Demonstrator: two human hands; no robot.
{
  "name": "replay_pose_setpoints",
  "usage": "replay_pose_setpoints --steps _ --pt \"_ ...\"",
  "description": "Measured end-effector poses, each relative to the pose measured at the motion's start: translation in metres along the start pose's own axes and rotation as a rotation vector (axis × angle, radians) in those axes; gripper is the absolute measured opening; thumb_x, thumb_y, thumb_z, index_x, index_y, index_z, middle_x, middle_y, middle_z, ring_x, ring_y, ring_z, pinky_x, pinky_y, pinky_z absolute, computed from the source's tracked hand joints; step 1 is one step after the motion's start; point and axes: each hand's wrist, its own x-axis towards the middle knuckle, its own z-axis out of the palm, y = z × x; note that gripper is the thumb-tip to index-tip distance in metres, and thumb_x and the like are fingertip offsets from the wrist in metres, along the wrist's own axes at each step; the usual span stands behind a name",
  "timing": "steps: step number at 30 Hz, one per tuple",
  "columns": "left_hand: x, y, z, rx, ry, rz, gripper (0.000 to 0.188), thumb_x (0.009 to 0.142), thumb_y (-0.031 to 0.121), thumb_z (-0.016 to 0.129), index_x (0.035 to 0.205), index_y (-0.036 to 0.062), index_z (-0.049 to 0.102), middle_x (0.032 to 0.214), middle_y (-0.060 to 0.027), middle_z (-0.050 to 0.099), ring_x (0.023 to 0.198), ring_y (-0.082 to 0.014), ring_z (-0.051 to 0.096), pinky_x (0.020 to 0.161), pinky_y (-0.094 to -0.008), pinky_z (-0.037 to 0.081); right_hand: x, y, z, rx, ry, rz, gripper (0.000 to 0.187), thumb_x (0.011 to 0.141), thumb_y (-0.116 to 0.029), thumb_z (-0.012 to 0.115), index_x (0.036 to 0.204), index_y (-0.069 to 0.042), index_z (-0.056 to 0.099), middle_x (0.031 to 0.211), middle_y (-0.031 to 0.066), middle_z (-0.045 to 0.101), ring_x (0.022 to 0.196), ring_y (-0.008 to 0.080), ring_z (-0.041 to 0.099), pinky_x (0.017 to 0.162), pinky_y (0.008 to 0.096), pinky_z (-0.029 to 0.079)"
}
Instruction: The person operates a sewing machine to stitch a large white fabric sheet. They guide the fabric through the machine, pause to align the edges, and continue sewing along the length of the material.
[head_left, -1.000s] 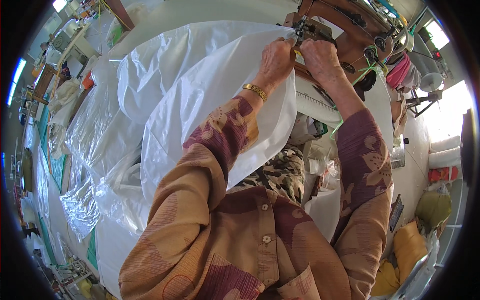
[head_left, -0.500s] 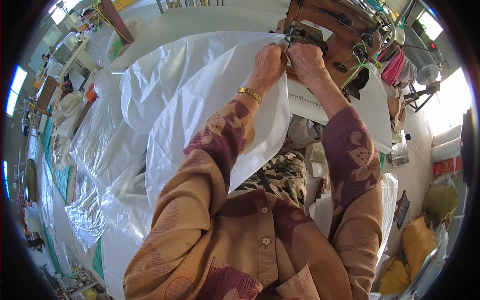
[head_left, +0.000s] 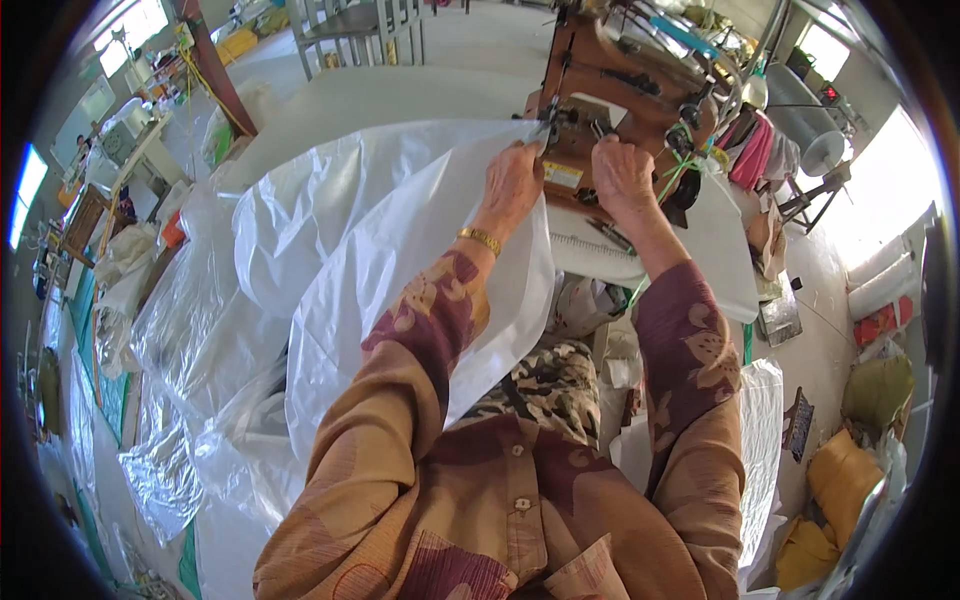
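My left hand [head_left: 513,182] is closed on the edge of a large white plastic sheet [head_left: 400,210], right beside the needle end of a brown sewing machine [head_left: 618,75]. The sheet's far corner runs up to the needle area, and the rest hangs down toward my lap and left side. To the right, my right hand [head_left: 622,172] is closed around a small metal tool [head_left: 600,128] whose tip points at the machine; its exact kind is too small to make out. The fingers of both hands are partly hidden.
Clear crinkled plastic [head_left: 190,330] spreads at the left. A measuring scale [head_left: 595,246] marks the front edge of the machine table. Beyond the table stands a grey chair [head_left: 360,25]. Yellow cloth [head_left: 838,480] and white rolls [head_left: 882,290] lie at the right.
My right hand has parted from the left, moving to the right, and a metal tool now shows in it. My left hand stays at the sheet's edge. The whole view has shifted slightly.
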Motion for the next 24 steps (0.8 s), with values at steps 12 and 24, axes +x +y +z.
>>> replay_pose_setpoints --steps 12,24 --pt "-0.001 0.008 0.004 -0.032 0.012 -0.032 0.012 0.083 0.001 0.058 0.094 0.0001 0.061 0.085 -0.0210 0.061 0.079 -0.0434 0.061 0.070 -0.0502 0.049 0.049 0.006 -0.050 0.277 0.592 -0.033 0.027 0.085 -0.014 0.062 0.111 -0.004 0.060 0.084 0.0051 0.063 0.078 0.0246 0.064 0.068 0.0358 0.049" --pt "0.000 0.000 0.009 0.013 -0.029 -0.008 0.024 0.084 0.001 0.058 0.106 -0.0029 0.067 0.083 -0.0203 0.064 0.079 -0.0388 0.063 0.071 -0.0467 0.051 0.133 0.024 -0.085 0.422 0.903 -0.035 0.034 0.087 -0.012 0.064 0.118 -0.007 0.054 0.085 0.0060 0.062 0.085 0.0263 0.061 0.071 0.0411 0.046"
